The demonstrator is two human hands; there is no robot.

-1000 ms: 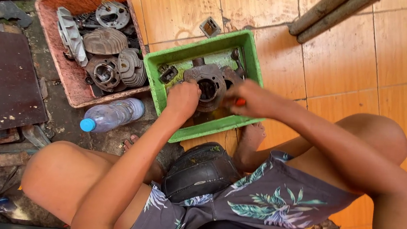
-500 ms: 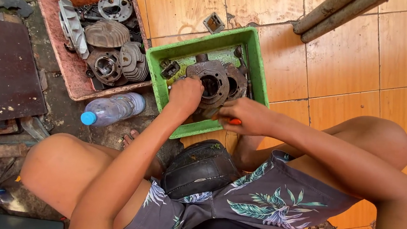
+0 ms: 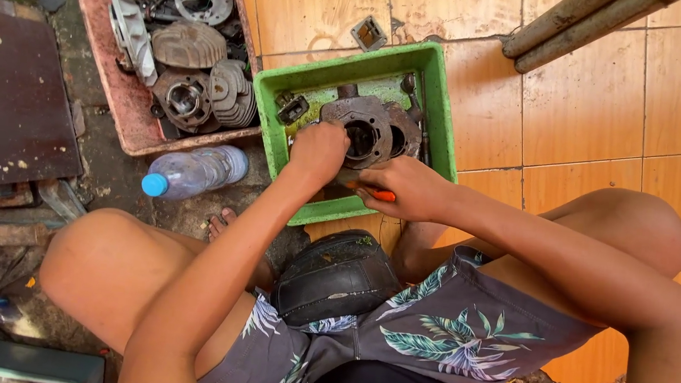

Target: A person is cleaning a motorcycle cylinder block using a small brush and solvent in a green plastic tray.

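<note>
A green plastic tray [image 3: 441, 101] sits on the orange tiled floor in front of me. Inside it lies a grey metal engine cylinder [image 3: 367, 132] with a round bore, beside smaller dirty parts. My left hand [image 3: 318, 149] grips the cylinder's near left edge. My right hand [image 3: 401, 187] is closed around an orange-handled tool [image 3: 380, 194] at the tray's near rim; the tool's tip is hidden under my left hand. A black pouch [image 3: 336, 276] rests in my lap between my bare knees.
A reddish tray [image 3: 93, 34] at the left holds several finned engine parts and covers. A clear bottle with a blue cap [image 3: 192, 173] lies beside it. A rusty metal sheet [image 3: 4, 101] lies far left, two pipes [image 3: 573, 22] at top right.
The view has shifted slightly. My left hand stays on the cylinder, which has turned a little in the tray. My right hand has drawn back toward the tray's near rim.
</note>
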